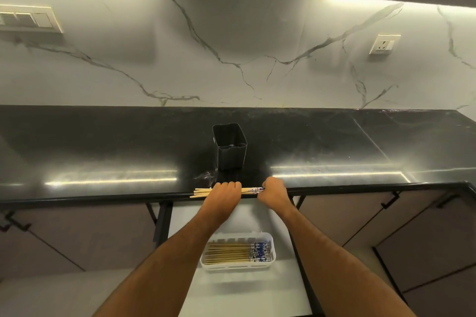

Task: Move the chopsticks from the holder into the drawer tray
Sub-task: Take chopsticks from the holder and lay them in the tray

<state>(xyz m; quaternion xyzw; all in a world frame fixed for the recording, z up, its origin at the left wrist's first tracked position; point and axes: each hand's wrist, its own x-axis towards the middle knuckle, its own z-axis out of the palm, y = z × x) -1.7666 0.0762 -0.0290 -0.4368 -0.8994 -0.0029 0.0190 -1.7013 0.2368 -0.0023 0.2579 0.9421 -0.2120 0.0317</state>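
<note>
Home kitchen, black countertop (103,141), marble backsplash (231,46), cabinets (77,234)

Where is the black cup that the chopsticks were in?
In the head view, the black holder stands upright in the middle of the dark counter, just behind the two hands, left hand and right hand, and looks empty.

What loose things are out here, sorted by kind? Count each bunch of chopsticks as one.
Chopstick bunches: 2, one held in both hands at the counter edge, one lying in the tray
Black holder: 1, looks empty
White tray: 1
Total: 4
</note>
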